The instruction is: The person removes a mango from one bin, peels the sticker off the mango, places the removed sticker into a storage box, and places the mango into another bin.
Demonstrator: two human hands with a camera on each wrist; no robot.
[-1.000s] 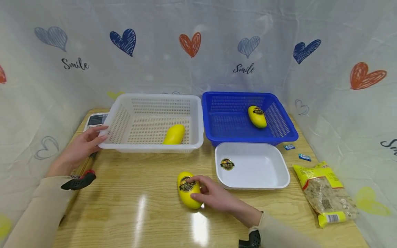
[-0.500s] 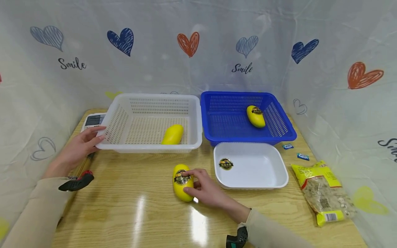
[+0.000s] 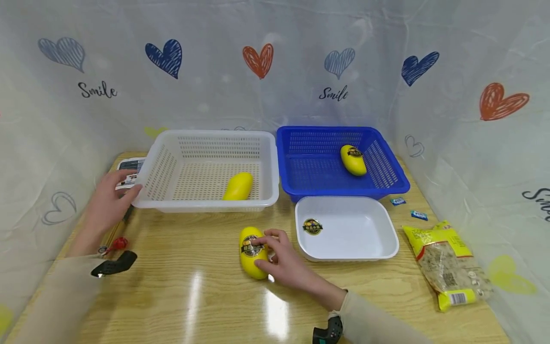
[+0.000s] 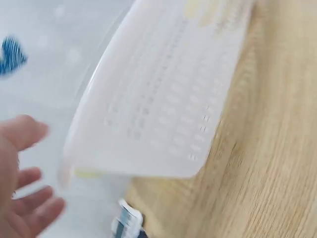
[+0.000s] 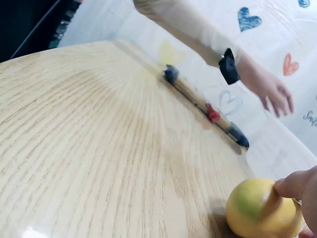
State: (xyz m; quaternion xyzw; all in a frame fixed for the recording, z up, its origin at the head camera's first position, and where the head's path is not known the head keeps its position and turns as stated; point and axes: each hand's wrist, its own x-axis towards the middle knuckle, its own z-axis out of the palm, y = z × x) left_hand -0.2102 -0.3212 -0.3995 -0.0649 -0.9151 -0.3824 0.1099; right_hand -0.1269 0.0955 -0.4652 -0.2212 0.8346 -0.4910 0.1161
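In the head view a yellow mango point(image 3: 253, 253) with a dark label lies on the wooden table, and my right hand point(image 3: 285, 263) grips it from the right, thumb and fingers over its top. The right wrist view shows my thumb point(image 5: 294, 184) against that mango point(image 5: 252, 210). My left hand point(image 3: 105, 203) is at the near left corner of the white basket point(image 3: 206, 205); in the left wrist view its fingers point(image 4: 34, 210) are spread, apart from the basket point(image 4: 163, 104). A second mango point(image 3: 238, 186) lies inside the white basket, a third point(image 3: 354, 161) in the blue basket point(image 3: 301, 186).
A white tray point(image 3: 352, 229) with a label inside stands before the blue basket. To its right lie two small blue packets point(image 3: 397, 201) and a yellow bag point(image 3: 447, 265). A stick-like bundle with a red tie point(image 5: 213, 114) lies along the left table edge.
The right hand has shifted the mango slightly left and away from the person, then stayed put. My left hand has let go of the white basket's rim and drawn back a little.
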